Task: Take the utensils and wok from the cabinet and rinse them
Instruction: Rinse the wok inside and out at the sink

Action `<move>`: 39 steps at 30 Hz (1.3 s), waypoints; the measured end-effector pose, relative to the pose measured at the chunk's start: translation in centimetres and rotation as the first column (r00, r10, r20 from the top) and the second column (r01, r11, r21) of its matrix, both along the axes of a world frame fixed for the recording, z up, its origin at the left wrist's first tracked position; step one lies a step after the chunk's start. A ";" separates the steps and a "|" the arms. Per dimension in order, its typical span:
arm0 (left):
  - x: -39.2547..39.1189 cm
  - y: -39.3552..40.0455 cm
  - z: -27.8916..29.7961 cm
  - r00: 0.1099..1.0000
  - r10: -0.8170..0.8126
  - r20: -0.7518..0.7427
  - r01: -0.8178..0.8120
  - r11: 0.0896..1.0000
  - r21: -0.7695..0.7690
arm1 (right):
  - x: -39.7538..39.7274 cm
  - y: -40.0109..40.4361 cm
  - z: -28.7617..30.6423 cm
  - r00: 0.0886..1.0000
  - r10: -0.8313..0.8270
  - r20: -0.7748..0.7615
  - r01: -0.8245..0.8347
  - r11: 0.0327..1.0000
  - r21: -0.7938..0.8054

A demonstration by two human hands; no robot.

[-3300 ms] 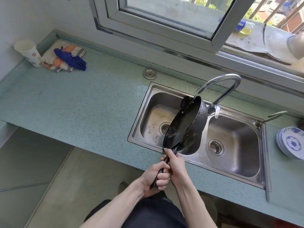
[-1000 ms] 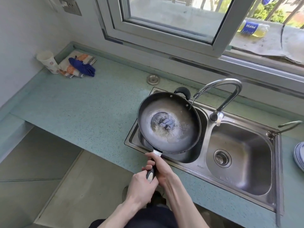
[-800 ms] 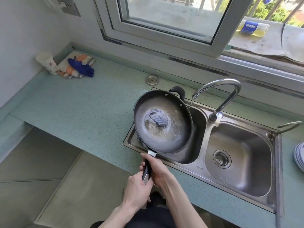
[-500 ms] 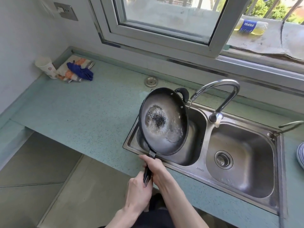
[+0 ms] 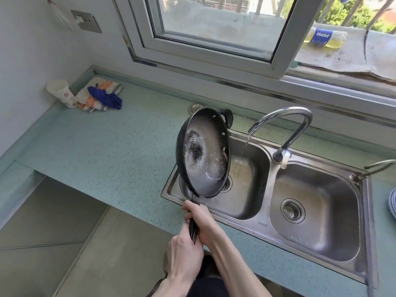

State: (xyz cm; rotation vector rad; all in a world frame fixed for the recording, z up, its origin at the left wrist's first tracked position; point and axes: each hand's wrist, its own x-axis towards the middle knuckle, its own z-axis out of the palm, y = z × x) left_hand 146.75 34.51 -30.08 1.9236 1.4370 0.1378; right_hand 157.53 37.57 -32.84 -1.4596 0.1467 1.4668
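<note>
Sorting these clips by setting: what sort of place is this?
Most likely a home kitchen: a steel double sink set in a speckled green countertop below a window, faucet running, both hands gripping a black wok tilted over the left basin.

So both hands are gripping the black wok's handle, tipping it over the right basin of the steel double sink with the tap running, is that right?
Not quite: the head view shows the black round wok tilted over the left basin of the stainless steel double sink, not the right. The rest holds: left hand and right hand both grip its handle, and the curved chrome tap is running.
</note>
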 end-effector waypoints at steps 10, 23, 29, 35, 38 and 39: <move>0.7 0.7 2.0 0.970 0.215 0.110 -0.156 0.906 -0.394 | 0.0 -0.1 0.1 0.958 0.101 -0.269 -0.035 0.970 0.241; -0.6 0.2 1.4 0.974 0.169 0.151 -0.130 0.963 -0.238 | -0.1 0.5 1.7 0.973 0.165 -0.162 -0.155 0.985 0.076; -0.9 0.5 1.5 0.969 0.178 0.169 -0.152 0.975 -0.160 | -1.6 1.1 3.9 0.991 0.098 0.093 -0.101 0.995 0.020; -2.0 1.5 1.2 0.973 0.182 0.142 -0.182 0.983 -0.019 | -2.8 3.0 3.8 0.984 0.052 0.170 -0.058 0.998 0.031; -2.7 1.7 1.5 0.973 0.198 0.123 -0.198 0.980 -0.007 | -3.4 3.3 3.1 0.994 0.036 0.103 -0.042 0.998 0.051; -2.9 1.8 1.6 0.973 0.199 0.115 -0.200 0.980 -0.007 | -3.5 3.3 2.8 0.998 0.029 0.061 -0.033 0.997 0.072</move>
